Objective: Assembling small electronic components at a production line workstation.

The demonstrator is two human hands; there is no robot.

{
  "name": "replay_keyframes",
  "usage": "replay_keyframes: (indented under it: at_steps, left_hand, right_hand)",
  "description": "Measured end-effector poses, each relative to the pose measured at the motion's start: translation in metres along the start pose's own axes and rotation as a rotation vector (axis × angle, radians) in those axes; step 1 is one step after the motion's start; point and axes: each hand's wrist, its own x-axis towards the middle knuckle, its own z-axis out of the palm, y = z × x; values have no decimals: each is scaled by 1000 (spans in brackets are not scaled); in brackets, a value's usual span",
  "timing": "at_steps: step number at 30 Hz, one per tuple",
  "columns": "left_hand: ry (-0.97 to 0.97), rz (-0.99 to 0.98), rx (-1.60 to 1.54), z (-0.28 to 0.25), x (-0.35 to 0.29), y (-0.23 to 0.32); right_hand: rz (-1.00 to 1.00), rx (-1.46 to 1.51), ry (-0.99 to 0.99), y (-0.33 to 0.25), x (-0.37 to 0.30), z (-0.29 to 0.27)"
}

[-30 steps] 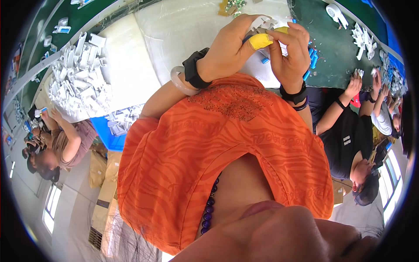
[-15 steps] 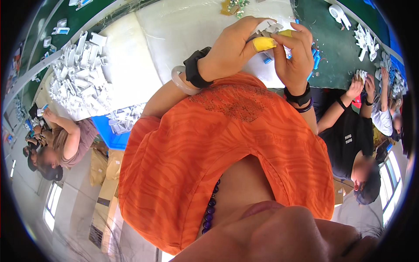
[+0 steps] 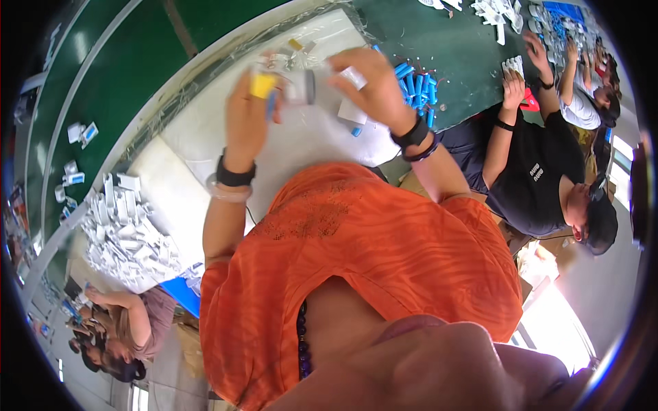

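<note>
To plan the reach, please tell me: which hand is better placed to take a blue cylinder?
Probably the right hand: it is nearer the blue cylinders, though I cannot tell if it is free. The left hand, farther off, seems to hold a white part.

Big green table (image 3: 147, 75) up front, looks kinda shiny upper left. Bright window (image 3: 558, 335) lower right is totally blown out.

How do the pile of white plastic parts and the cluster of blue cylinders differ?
The pile of white plastic parts has angular pieces; the cluster of blue cylinders has rounded ones. The pile spreads wider than the cluster. The cluster lies near the right hand, the pile farther off. Both are loosely jumbled.
</note>
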Motion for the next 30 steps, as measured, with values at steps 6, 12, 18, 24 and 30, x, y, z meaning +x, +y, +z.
replay_keyframes:
  at_steps: [6, 12, 18, 24, 30]
  left_hand:
    - [300, 116, -70, -92, 74, -8]
    - [615, 86, 147, -226, 118, -65]
    - [987, 429, 1265, -248, 111, -96]
    - [363, 197, 303, -84, 69, -50]
    - [-68, 405, 434, 39, 31, -23]
  right_hand:
    - [310, -328, 315, 189, -13, -64]
    - [557, -978, 174, 313, -25, -121]
    - [665, -1090, -200, 306, -12, -134]
    - [745, -315, -22, 224, 8, -120]
    - [933, 596, 167, 82, 6, -74]
